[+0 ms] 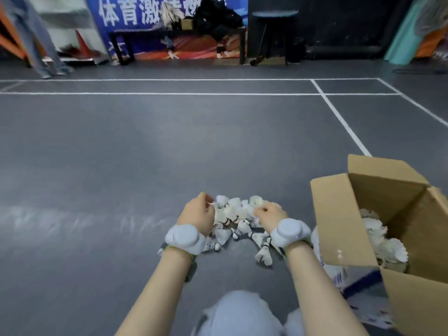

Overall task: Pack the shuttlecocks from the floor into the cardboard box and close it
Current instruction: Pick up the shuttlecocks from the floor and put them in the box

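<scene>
A pile of white shuttlecocks lies on the grey court floor just in front of me. My left hand curls around the pile's left side, fingers closed on shuttlecocks. My right hand grips shuttlecocks at the pile's right side. Both wrists wear white bands. An open cardboard box stands to the right, flaps up, with several shuttlecocks inside it.
White court lines cross the grey floor ahead. A dark bench and a stool stand by the far wall under a blue banner. A person's legs are at the far left. My knee is below.
</scene>
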`<state>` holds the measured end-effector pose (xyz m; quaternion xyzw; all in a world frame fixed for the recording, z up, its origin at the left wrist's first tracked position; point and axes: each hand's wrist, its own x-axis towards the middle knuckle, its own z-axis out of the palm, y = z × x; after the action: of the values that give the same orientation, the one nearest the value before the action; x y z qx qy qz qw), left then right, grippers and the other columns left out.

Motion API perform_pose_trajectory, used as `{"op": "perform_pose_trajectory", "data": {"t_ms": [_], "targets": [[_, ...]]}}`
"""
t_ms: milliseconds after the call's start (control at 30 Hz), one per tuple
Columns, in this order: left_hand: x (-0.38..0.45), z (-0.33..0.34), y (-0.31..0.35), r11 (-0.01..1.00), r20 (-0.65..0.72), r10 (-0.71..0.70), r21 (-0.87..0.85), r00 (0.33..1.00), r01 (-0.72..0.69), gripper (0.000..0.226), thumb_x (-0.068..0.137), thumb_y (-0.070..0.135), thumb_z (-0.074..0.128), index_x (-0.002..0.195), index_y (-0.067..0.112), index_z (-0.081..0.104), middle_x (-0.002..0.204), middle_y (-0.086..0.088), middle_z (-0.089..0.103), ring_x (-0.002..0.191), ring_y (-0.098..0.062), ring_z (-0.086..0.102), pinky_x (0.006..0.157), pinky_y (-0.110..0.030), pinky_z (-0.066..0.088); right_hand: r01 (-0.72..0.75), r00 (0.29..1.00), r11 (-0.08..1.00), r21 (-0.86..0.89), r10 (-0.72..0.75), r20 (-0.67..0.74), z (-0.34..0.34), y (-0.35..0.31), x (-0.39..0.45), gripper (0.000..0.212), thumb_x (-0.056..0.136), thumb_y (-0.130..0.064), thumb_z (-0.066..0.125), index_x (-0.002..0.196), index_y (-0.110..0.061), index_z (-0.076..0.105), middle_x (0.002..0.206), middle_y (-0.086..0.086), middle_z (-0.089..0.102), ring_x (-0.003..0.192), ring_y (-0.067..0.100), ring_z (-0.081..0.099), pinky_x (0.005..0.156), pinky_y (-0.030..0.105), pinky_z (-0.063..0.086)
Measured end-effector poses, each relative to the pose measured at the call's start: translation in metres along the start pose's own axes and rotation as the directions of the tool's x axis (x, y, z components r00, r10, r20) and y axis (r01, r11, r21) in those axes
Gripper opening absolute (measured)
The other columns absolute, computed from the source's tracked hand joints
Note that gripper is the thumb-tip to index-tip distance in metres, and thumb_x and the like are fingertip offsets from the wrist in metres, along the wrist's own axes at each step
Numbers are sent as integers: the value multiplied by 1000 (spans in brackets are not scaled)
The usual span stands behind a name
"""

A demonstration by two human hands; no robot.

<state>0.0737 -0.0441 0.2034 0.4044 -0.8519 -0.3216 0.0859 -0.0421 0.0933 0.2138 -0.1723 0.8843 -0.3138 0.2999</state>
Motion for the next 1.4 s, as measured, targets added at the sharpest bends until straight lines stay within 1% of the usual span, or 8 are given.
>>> {"op": "perform_pose_trajectory", "data": {"t_ms": [100,333,567,733,867,1133,1300,1400], "targets": [[2,6,-77,972,56,-212,116,976,205,32,92,11,39,123,9,49,121,-15,60,108,-32,58,86,-34,47,24,998,987,-160,-13,65,24,-13,7,17,92,-21,43,81,-11,52,70,6,53,77,27,49,56,26,34],[-3,54,-180,883,150,-464,163,873,441,42,89,7,42,130,7,36,130,-19,44,107,-36,56,87,-39,46,96,978,926,-365,-20,206,75,-25,43,29,94,-27,46,101,-6,64,111,14,68,81,19,52,65,27,35],[24,112,-215,771,159,-636,89,755,630,67,94,28,50,147,11,13,148,-17,25,121,-37,52,96,-42,39,124,950,909,-398,7,313,103,-33,87,24,95,-26,46,105,-9,60,115,14,63,100,29,57,82,30,44],[47,145,-234,735,141,-673,21,726,677,100,84,28,68,150,10,-5,151,-19,20,127,-38,46,102,-46,36,178,956,879,-443,-48,290,109,-42,101,15,94,-23,45,93,-16,58,104,10,60,94,28,54,84,31,46],[66,167,-246,741,121,-669,37,733,670,111,76,20,76,150,15,-8,149,-15,23,126,-37,45,100,-49,38,226,958,914,-336,-146,247,105,-50,106,17,92,-23,46,102,-15,59,108,7,65,86,21,48,62,25,32],[82,176,-257,530,-55,-834,192,548,826,109,72,37,75,149,26,-1,150,-9,20,132,-34,26,97,-57,32,235,948,908,-347,-134,290,98,-54,117,28,94,-23,44,114,-10,58,120,8,62,104,24,55,72,23,32],[82,183,-265,513,54,-858,108,510,851,95,81,19,67,150,26,2,155,-8,11,137,-31,29,107,-46,30,241,950,908,-342,-150,273,96,-59,117,30,95,-23,43,119,-11,57,127,9,59,117,27,52,76,24,32],[86,186,-264,553,27,-833,-21,553,833,100,79,10,66,149,31,-2,145,-11,30,125,-35,46,102,-46,35,243,949,901,-361,-143,280,95,-57,117,29,95,-23,43,118,-11,58,126,8,59,117,27,53,76,23,32]]}}
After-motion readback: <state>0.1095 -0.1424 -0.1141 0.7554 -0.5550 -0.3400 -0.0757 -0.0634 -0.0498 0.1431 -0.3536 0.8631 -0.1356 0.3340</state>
